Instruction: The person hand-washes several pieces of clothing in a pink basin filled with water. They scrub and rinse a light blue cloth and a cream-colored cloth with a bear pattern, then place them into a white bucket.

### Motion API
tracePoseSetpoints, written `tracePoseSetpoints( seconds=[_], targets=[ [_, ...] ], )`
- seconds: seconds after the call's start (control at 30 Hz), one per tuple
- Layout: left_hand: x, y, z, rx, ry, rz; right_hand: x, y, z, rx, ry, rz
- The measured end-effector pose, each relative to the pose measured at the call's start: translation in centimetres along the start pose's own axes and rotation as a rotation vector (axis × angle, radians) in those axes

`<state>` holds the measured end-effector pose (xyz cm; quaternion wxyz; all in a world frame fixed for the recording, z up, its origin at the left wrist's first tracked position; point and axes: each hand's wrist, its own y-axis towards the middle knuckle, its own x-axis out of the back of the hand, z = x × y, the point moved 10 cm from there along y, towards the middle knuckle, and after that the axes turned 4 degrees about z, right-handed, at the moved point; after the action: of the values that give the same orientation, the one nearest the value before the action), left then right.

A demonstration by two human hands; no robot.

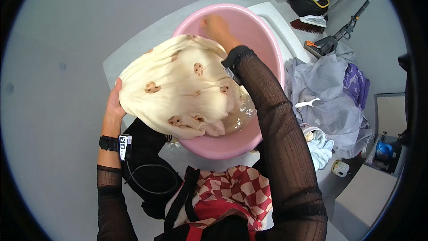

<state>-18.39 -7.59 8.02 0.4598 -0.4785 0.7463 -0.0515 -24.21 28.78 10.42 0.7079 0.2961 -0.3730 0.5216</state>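
A wet cream-coloured cloth [167, 77] with brown printed animal figures is spread over the left side of a large pink plastic basin [227, 150]. My left hand [115, 98] grips the cloth at its far left edge, outside the rim. The cloth's lower right part dips into soapy-looking water [242, 115] in the basin. Over the basin's far inside, just beyond the cloth's upper edge, my right hand [217, 28] is curled and blurred. Whether it holds anything cannot be made out. My right forearm crosses above the basin and hides part of its right side.
A ribbed white floor pan [284, 30] lies behind the basin. To the right are grey mesh fabric [324, 73], a white-handled brush [306, 103], a pale blue cloth [319, 150] and a bottle [340, 168]. A broom [309, 23] and a black bin [306, 3] stand farther back.
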Motion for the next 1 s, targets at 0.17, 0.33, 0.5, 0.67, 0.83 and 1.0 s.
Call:
tracePoseSetpoints(
  seconds=[0.17, 0.33, 0.5, 0.67, 0.83, 1.0],
  targets=[
    [3.5, 0.5, 0.9, 0.037, 0.027, -0.024, -9.8, -7.3, -3.7, -0.021, 0.128, 0.382],
    [4.3, 0.8, 1.1, 0.057, 0.024, -0.008, -15.0, -19.0, -1.9, -0.049, -0.088, 0.564],
    [4.6, 1.7, 1.0, 0.013, 0.036, 0.016, -16.2, -21.4, -2.4, -0.14, -0.173, 0.59],
    [3.6, 2.0, 0.8, -0.022, 0.056, 0.005, -8.0, -23.6, -3.0, -0.166, 0.137, 0.495],
    [0.8, -0.2, 0.5, -0.072, 0.134, 0.119, 4.5, -30.7, 0.1, -0.14, 0.182, 0.301],
    [1.7, -2.4, 2.6, 0.019, 0.544, 0.153, 0.9, -36.8, 3.7, 0.109, -0.137, 0.506]
  ],
)
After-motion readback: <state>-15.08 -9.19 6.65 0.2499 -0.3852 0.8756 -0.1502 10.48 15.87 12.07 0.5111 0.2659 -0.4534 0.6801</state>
